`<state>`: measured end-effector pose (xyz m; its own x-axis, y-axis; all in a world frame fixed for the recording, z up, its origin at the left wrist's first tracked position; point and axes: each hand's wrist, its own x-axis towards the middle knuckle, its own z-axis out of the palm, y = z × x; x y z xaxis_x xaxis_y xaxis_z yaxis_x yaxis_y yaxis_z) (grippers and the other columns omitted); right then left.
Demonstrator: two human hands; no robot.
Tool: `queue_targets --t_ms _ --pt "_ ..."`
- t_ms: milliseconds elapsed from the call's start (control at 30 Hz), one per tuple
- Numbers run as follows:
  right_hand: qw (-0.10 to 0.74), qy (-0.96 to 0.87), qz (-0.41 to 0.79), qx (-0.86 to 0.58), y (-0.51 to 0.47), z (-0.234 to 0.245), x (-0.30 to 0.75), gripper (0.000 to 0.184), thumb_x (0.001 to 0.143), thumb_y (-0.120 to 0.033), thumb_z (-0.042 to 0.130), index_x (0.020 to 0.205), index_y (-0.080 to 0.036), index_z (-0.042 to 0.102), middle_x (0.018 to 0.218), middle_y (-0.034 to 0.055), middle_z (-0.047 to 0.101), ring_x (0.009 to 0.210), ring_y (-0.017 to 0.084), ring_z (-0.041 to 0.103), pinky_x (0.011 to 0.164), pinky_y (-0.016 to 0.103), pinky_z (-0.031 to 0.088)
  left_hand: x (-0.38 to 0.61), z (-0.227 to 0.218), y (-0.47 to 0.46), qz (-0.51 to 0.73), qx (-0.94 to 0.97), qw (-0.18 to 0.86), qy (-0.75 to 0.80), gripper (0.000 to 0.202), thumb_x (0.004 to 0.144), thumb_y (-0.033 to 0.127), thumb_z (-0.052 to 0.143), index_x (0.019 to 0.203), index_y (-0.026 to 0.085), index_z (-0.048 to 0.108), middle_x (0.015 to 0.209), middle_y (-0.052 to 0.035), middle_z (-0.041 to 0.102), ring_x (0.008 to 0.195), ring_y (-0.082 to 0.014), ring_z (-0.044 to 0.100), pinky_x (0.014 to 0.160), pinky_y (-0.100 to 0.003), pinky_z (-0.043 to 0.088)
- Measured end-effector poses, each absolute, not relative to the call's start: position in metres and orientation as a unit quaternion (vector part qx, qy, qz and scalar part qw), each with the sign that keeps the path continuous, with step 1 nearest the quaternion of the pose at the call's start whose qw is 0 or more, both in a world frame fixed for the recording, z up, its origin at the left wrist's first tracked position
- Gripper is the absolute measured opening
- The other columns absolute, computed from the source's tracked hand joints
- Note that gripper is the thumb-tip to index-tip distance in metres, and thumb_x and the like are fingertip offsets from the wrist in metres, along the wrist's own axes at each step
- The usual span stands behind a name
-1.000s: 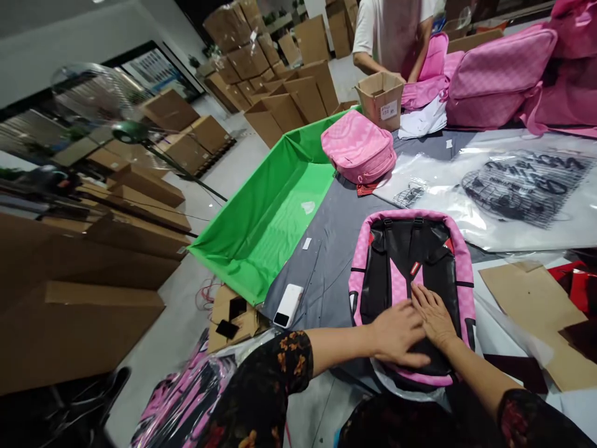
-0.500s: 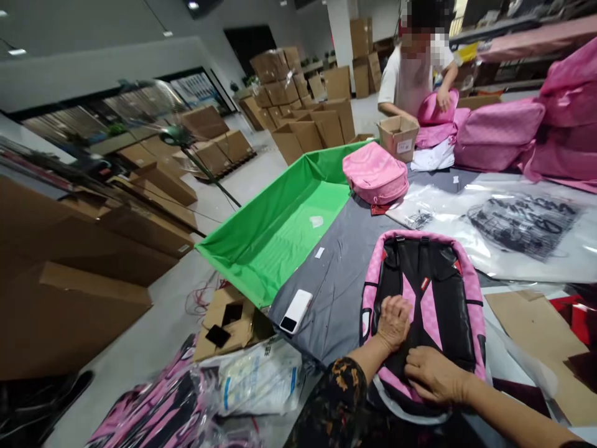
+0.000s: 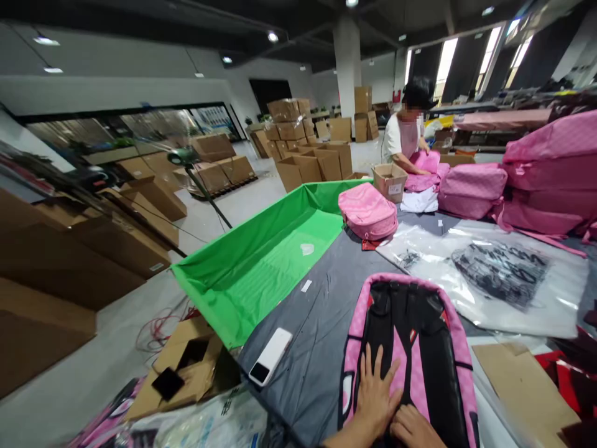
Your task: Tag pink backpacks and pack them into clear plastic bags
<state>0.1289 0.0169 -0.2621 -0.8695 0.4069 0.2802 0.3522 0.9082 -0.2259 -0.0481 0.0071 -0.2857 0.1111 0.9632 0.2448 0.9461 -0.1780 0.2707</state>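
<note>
A pink and black backpack (image 3: 422,373) lies in front of me with its back panel and straps facing up. My left hand (image 3: 377,398) rests flat on the left side of that panel, fingers spread. Close beside it, my right hand (image 3: 414,427) is curled at the lower middle of the backpack, its fingers bunched against the fabric. The frame's bottom edge cuts off part of this hand and the backpack's lower end.
A white phone (image 3: 271,356) lies on the grey table cover (image 3: 308,336). Beyond are a green fabric bin (image 3: 242,267), another pink backpack (image 3: 368,211) and a clear plastic bag (image 3: 508,267). Brown cardboard (image 3: 522,386) lies at right. A co-worker (image 3: 403,137) handles pink fabric near stacked pink bags (image 3: 550,174).
My view has tilted up, so the backpack sits lower in the frame. My left hand's fingers have gone from curled to spread flat. The co-worker's hands have moved lower.
</note>
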Motion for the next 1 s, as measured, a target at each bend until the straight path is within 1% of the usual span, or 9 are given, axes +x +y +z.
queue_targets --t_ms 67,200,267,467,533,633,767,867,1000 --pt "0.215 -0.939 0.04 -0.266 0.045 -0.255 0.14 0.045 0.081 -0.022 0.047 0.117 -0.043 0.064 0.099 -0.0007 0.078 0.08 0.026 0.073 0.065 0.038 0.06 -0.051 -0.285 0.006 0.158 0.751 0.06 0.639 0.073 0.092 0.058 0.06 0.157 0.045 0.031 0.162 -0.0077 0.042 0.144 -0.0459 0.041 0.11 -0.062 0.037" --pt "0.287 -0.858 -0.087 -0.418 0.111 -0.259 0.164 0.062 0.086 -0.014 0.041 0.146 -0.025 0.053 0.135 0.0137 0.068 0.118 0.034 0.068 0.09 0.051 0.059 -0.057 -0.255 0.044 0.124 0.704 0.113 0.69 0.054 0.091 0.061 0.058 0.138 0.034 0.065 0.14 -0.0125 0.065 0.133 -0.0428 0.053 0.112 -0.062 0.038" --pt "0.292 -0.839 -0.116 -0.443 0.128 -0.269 0.17 0.06 0.084 -0.011 0.042 0.14 -0.022 0.061 0.135 0.0129 0.069 0.119 0.034 0.068 0.089 0.05 0.06 -0.054 -0.235 0.076 0.143 0.701 0.078 0.695 0.052 0.093 0.058 0.058 0.135 0.029 0.068 0.142 -0.0138 0.063 0.137 -0.0396 0.051 0.116 -0.06 0.035" --pt "0.265 -0.846 0.068 -0.457 0.177 -0.269 0.182 0.036 0.088 -0.024 0.05 0.11 -0.035 0.077 0.106 -0.0016 0.08 0.091 0.023 0.076 0.075 0.032 0.061 -0.034 -0.243 0.12 0.191 0.81 -0.002 0.554 0.071 0.094 0.045 0.061 0.159 0.042 0.03 0.169 -0.0008 0.027 0.154 -0.0319 0.031 0.119 -0.052 0.036" --pt "0.284 -0.82 0.087 -0.489 0.218 -0.257 0.199 0.034 0.096 -0.037 0.045 0.111 -0.034 0.075 0.103 -0.0016 0.08 0.085 0.02 0.075 0.074 0.029 0.06 -0.034 -0.261 0.118 0.197 0.809 -0.015 0.554 0.074 0.093 0.046 0.062 0.159 0.042 0.029 0.17 0.0003 0.026 0.154 -0.0313 0.03 0.119 -0.049 0.037" --pt "0.322 -0.74 0.093 -0.583 0.285 -0.244 0.231 0.053 0.099 -0.056 0.03 0.106 -0.025 0.073 0.1 0.0086 0.078 0.081 0.024 0.075 0.071 0.036 0.06 -0.039 -0.29 0.119 0.228 0.808 -0.086 0.537 0.074 0.091 0.058 0.06 0.158 0.038 0.035 0.167 -0.0015 0.034 0.152 -0.0314 0.035 0.116 -0.046 0.041" --pt "0.325 -0.655 0.103 -0.674 0.332 -0.254 0.254 0.066 0.076 -0.086 0.037 0.061 -0.027 0.064 0.067 0.0131 0.07 0.062 0.034 0.066 0.05 0.043 0.047 -0.047 -0.325 0.129 0.264 0.798 -0.217 0.496 0.071 0.089 0.063 0.061 0.153 0.038 0.045 0.155 -0.0032 0.052 0.147 -0.0307 0.043 0.109 -0.041 0.047" --pt "0.314 -0.635 0.148 -0.691 0.336 -0.269 0.257 0.063 0.069 -0.086 0.044 0.048 -0.029 0.058 0.06 0.0104 0.067 0.058 0.032 0.062 0.047 0.04 0.041 -0.05 -0.332 0.132 0.255 0.79 -0.245 0.5 0.069 0.089 0.065 0.06 0.151 0.039 0.048 0.155 -0.002 0.053 0.147 -0.0303 0.043 0.11 -0.041 0.046" --pt "0.309 -0.624 0.214 -0.685 0.344 -0.271 0.27 0.062 0.077 -0.079 0.045 0.048 -0.027 0.059 0.049 0.0052 0.061 0.047 0.024 0.058 0.043 0.035 0.04 -0.049 -0.32 0.13 0.25 0.8 -0.224 0.498 0.078 0.087 0.077 0.052 0.153 0.036 0.047 0.159 -0.0042 0.047 0.15 -0.0309 0.04 0.112 -0.04 0.044"
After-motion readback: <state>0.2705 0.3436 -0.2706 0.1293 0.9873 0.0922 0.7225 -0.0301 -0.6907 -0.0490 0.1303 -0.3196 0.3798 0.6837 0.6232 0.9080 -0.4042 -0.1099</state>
